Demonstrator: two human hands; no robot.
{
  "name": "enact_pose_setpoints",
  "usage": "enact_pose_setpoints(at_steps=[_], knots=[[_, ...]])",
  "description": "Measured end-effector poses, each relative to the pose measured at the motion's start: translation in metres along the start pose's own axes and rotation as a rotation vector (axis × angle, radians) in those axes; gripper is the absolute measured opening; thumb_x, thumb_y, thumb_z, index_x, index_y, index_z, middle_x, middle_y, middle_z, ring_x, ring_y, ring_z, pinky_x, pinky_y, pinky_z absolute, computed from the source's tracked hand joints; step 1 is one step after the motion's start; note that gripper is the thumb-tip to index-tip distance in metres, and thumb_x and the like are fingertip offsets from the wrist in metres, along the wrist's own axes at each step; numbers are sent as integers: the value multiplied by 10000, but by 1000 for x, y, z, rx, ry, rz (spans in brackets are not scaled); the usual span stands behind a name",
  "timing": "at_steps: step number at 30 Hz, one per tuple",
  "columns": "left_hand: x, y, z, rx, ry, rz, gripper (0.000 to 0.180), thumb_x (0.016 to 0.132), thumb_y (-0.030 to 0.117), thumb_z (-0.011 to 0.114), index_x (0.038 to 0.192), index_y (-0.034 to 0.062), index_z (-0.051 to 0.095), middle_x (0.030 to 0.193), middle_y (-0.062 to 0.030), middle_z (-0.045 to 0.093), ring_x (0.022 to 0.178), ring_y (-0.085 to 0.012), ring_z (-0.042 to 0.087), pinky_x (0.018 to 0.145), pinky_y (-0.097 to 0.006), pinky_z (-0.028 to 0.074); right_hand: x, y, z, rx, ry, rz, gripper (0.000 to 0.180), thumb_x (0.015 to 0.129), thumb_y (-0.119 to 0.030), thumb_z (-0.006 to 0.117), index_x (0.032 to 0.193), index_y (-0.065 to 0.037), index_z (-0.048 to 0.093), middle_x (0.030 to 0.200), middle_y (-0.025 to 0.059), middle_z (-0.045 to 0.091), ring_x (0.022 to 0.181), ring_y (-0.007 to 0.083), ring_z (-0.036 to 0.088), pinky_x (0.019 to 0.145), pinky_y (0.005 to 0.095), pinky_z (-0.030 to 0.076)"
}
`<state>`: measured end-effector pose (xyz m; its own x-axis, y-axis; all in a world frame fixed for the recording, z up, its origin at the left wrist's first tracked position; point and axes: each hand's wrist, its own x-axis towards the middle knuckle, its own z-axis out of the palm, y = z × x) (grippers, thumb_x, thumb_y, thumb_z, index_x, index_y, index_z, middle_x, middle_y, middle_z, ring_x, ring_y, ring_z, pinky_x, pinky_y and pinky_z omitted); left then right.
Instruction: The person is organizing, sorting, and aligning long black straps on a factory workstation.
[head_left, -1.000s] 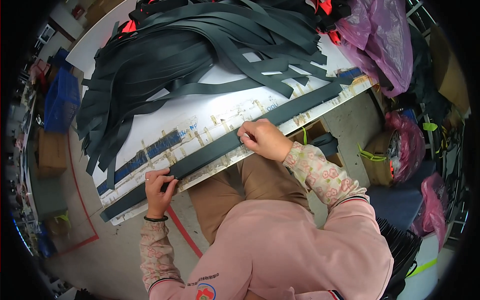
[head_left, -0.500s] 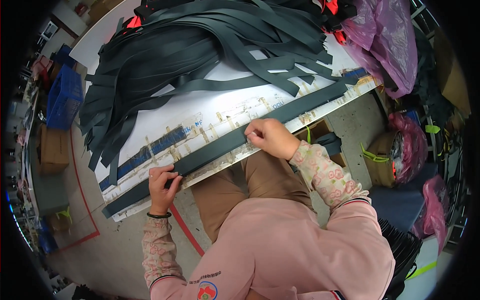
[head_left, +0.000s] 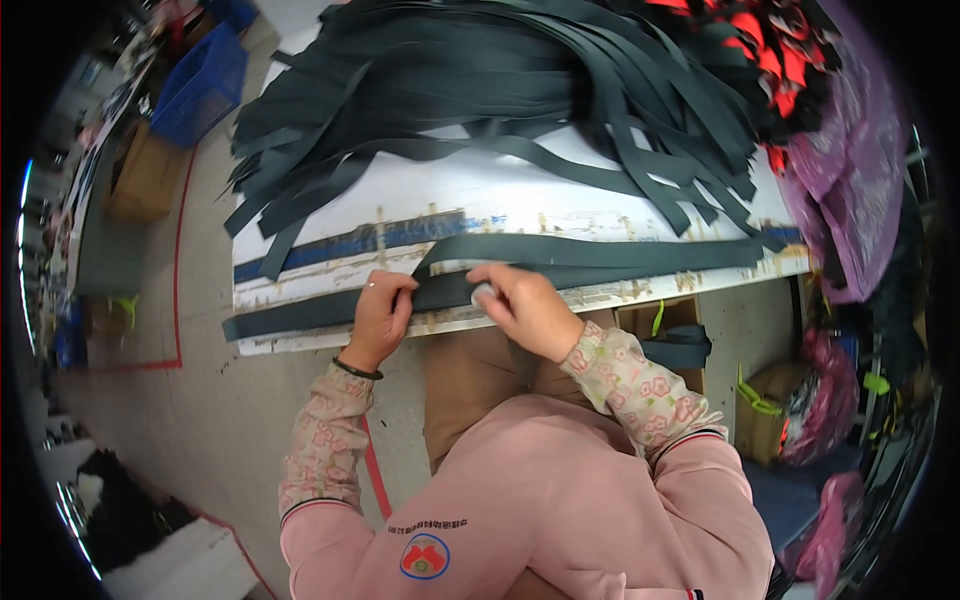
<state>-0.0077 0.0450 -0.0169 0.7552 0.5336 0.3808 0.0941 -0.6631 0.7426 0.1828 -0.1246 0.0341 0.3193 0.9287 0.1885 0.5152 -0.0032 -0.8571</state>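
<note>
Along the table's near edge lies a long, flat dark green strap point(head_left: 300, 315). A second dark green strap point(head_left: 600, 250) runs beside it to the right, its left part raised off the table in a bend. My left hand point(head_left: 385, 318) is closed, thumb and fingers pinching the straps at that bend. Just right of it, my right hand point(head_left: 527, 308) is closed with the fingers curled over the strap. A small pale round piece point(head_left: 483, 294) shows between its thumb and fingers, too blurred to name.
A large heap of dark green straps point(head_left: 480, 80) covers the far part of the white table point(head_left: 590, 205). Red and black pieces point(head_left: 780, 60) and a purple plastic bag point(head_left: 845, 170) are at the right. A cardboard box point(head_left: 655, 318) stands below the edge; a blue crate point(head_left: 200, 80) is far left.
The view has turned. My hands have come closer together. One strap is now lifted into a bend by my left hand, and a pale piece shows in my right hand.
</note>
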Motion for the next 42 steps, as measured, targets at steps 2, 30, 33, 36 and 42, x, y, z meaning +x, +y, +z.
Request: enact_pose_setpoints(at_steps=[2,30,33,36,42], knots=[[3,6,-4,55,-18,74,169,814,-35,631,961,50,628,912,-112,635,834,-288,580,738,-361,465,14,-1,14,-28,-11,-38,156,901,-88,641,1045,-26,636,654,115,572,560,223,556,559,335,458],[4,10,-6,89,-104,71,274,719,145,807,917,73,632,896,-87,643,875,-314,563,777,-402,449,-25,50,-81,-38,106,379,92,881,-93,659,922,-11,662,660,51,613,581,114,554,572,288,478],[4,12,-7,117,-113,43,276,711,112,810,918,72,632,892,-95,634,869,-312,555,774,-397,450,-41,52,-96,-65,142,371,93,887,-97,654,931,-15,657,656,39,599,584,108,538,570,286,471],[2,13,-3,117,-112,43,277,706,91,810,914,67,628,894,-97,632,865,-307,548,769,-387,452,-45,44,-95,-114,78,323,99,901,-95,659,934,-3,644,702,8,583,642,66,529,602,249,466],[4,18,-1,134,-97,30,266,714,71,807,907,63,624,902,-93,627,875,-292,545,771,-374,455,-48,49,-98,-181,111,235,111,879,-91,647,927,8,633,715,95,623,623,169,590,614,303,486]])
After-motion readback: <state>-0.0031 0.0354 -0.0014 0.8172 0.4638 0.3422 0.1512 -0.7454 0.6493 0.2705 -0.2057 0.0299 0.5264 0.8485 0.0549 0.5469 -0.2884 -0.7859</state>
